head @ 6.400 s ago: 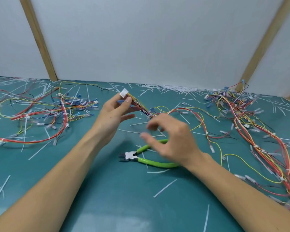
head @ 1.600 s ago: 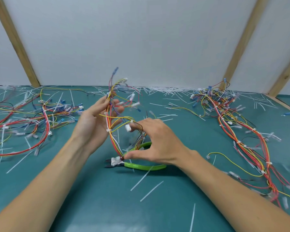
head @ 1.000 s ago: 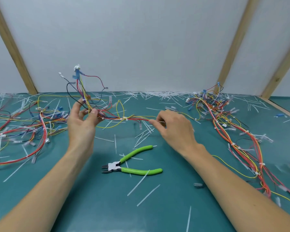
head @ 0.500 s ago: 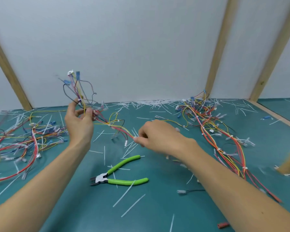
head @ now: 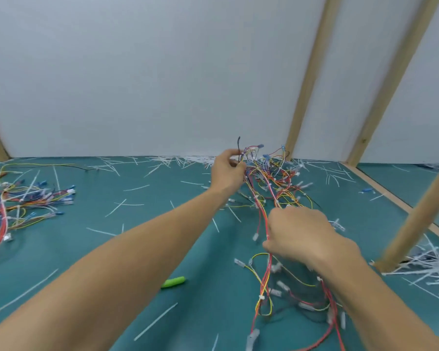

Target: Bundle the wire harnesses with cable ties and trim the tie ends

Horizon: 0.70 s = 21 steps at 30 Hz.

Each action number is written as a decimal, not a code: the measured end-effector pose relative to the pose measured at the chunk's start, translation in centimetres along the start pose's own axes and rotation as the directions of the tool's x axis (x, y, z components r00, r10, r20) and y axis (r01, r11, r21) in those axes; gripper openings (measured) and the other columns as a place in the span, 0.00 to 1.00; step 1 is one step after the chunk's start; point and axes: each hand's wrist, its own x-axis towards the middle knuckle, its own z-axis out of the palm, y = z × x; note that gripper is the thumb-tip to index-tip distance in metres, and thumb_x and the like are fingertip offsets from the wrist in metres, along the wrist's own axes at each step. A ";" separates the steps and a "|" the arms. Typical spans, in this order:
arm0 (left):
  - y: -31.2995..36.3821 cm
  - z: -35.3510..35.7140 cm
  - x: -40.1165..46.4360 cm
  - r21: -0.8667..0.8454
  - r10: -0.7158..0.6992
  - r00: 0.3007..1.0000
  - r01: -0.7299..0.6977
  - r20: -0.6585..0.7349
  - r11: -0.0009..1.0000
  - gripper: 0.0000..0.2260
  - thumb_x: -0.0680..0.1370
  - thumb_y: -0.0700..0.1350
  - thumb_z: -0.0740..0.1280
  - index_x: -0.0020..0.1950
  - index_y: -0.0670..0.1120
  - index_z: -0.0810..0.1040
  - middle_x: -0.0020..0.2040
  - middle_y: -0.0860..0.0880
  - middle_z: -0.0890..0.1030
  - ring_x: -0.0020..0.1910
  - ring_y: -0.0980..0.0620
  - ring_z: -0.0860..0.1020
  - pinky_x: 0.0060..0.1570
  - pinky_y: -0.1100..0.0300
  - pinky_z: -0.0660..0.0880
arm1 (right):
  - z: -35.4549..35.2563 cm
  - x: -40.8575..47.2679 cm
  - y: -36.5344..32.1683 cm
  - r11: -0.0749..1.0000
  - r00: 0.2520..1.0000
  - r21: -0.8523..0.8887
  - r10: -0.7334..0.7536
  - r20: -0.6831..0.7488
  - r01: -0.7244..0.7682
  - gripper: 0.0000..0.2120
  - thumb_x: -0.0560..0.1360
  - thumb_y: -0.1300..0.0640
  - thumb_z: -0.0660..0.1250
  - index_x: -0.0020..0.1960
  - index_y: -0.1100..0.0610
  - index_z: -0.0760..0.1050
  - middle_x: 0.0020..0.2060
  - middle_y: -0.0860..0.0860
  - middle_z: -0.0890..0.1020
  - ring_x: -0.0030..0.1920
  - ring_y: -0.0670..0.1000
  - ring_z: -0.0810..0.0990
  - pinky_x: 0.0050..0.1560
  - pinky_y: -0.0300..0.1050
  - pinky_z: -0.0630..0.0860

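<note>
The left hand (head: pixel 227 171) has its grip pinched on the far end of a harness (head: pixel 262 214) over the far right of the counter (head: pixel 142 249). The right hand (head: pixel 297 236) grips its red wires nearer. A green handle (head: pixel 174 281) lies near, left of them.

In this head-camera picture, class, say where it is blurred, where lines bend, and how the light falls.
Head view: motion blur smears the right hand and the wires below it; the left hand is sharper. Wide-angle distortion tilts the wooden posts apart. Light is soft and even on the wall, no glare, only faint shadows under the arms on the mat.
</note>
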 end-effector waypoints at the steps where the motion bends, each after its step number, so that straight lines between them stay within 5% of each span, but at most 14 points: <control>1: 0.0 1.4 -0.2 -0.019 -0.019 1.000 0.019 0.008 1.000 0.12 0.80 0.35 0.67 0.61 0.47 0.78 0.39 0.48 0.77 0.28 0.52 0.77 0.37 0.51 0.81 | -0.4 -0.2 0.8 0.999 0.999 -0.022 0.033 0.017 -0.033 0.15 0.75 0.46 0.66 0.39 0.52 0.63 0.38 0.49 0.74 0.43 0.58 0.73 0.38 0.45 0.63; 4: -0.2 4.6 -0.7 -0.070 -0.064 0.997 0.067 0.036 0.995 0.14 0.80 0.35 0.65 0.65 0.46 0.76 0.44 0.46 0.77 0.35 0.48 0.79 0.44 0.48 0.82 | -1.2 -0.1 2.4 0.990 0.985 -0.013 0.138 -0.106 -0.140 0.12 0.76 0.46 0.65 0.41 0.53 0.68 0.47 0.52 0.82 0.44 0.60 0.76 0.40 0.47 0.65; 6: -0.5 5.8 -1.1 -0.077 -0.092 0.986 0.104 0.139 0.992 0.18 0.80 0.35 0.66 0.69 0.45 0.74 0.50 0.45 0.80 0.42 0.47 0.80 0.50 0.50 0.80 | -1.1 1.0 2.5 0.974 0.931 0.143 0.213 -0.297 -0.177 0.04 0.77 0.53 0.63 0.49 0.52 0.75 0.50 0.54 0.83 0.47 0.61 0.80 0.41 0.48 0.65; 7: -0.7 6.0 -1.5 -0.081 -0.104 0.967 0.125 0.231 0.989 0.18 0.79 0.35 0.66 0.69 0.45 0.75 0.54 0.46 0.81 0.46 0.49 0.81 0.52 0.53 0.79 | -1.0 1.9 2.3 0.955 0.897 0.240 0.254 -0.363 -0.173 0.08 0.77 0.55 0.62 0.54 0.52 0.76 0.52 0.54 0.83 0.51 0.62 0.81 0.42 0.49 0.65; 10: -0.7 5.2 -3.1 -0.073 -0.127 0.853 0.190 0.506 0.979 0.10 0.78 0.35 0.63 0.51 0.47 0.81 0.42 0.49 0.81 0.38 0.56 0.78 0.37 0.65 0.77 | -0.4 5.1 1.5 0.888 0.848 0.454 0.297 -0.440 -0.075 0.15 0.79 0.60 0.59 0.63 0.51 0.74 0.59 0.51 0.81 0.60 0.58 0.78 0.49 0.51 0.69; 12: -0.8 3.7 -3.5 -0.046 -0.145 0.821 0.204 0.553 0.978 0.14 0.78 0.29 0.57 0.49 0.42 0.81 0.36 0.49 0.80 0.34 0.55 0.76 0.32 0.66 0.75 | 0.5 7.2 1.3 0.883 0.881 0.467 0.254 -0.399 -0.043 0.20 0.78 0.63 0.58 0.69 0.52 0.72 0.65 0.52 0.79 0.66 0.57 0.75 0.57 0.51 0.71; 15: -1.0 0.5 -4.3 0.079 -0.182 0.842 0.165 0.508 0.983 0.17 0.79 0.27 0.55 0.61 0.35 0.80 0.46 0.43 0.81 0.41 0.51 0.79 0.40 0.62 0.77 | 2.2 9.5 1.0 0.911 0.945 0.396 0.221 -0.240 -0.112 0.25 0.77 0.62 0.60 0.74 0.54 0.69 0.70 0.55 0.76 0.70 0.59 0.71 0.63 0.54 0.71; 21: -2.5 -9.1 -8.0 0.234 -0.080 0.934 -0.004 0.349 0.972 0.10 0.81 0.34 0.62 0.58 0.41 0.81 0.47 0.47 0.84 0.33 0.51 0.78 0.34 0.62 0.73 | 4.9 10.7 -0.8 0.963 0.971 0.130 0.239 -0.001 -0.237 0.17 0.81 0.53 0.60 0.67 0.58 0.73 0.70 0.60 0.75 0.74 0.62 0.66 0.70 0.58 0.64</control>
